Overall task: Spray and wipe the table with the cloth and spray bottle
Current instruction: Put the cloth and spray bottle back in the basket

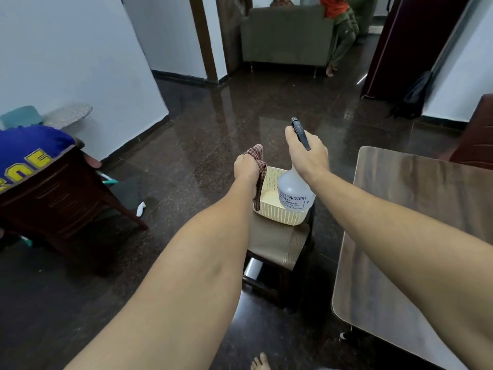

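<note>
The fingers of my left hand pinch the checked cloth. Those of my right hand curl round the head of the spray bottle. Just below both sits the basket on a stool, and the worktop lies to their right. I judge the trailing cloth or the bottle base could snag the rim and tip the basket.

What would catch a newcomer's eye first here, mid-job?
Both arms reach to centre frame: the left hand grips a red checked cloth and the right hand grips the clear spray bottle by its black head, both at a cream basket on a dark stool. The wooden table stands at the right edge.
</note>
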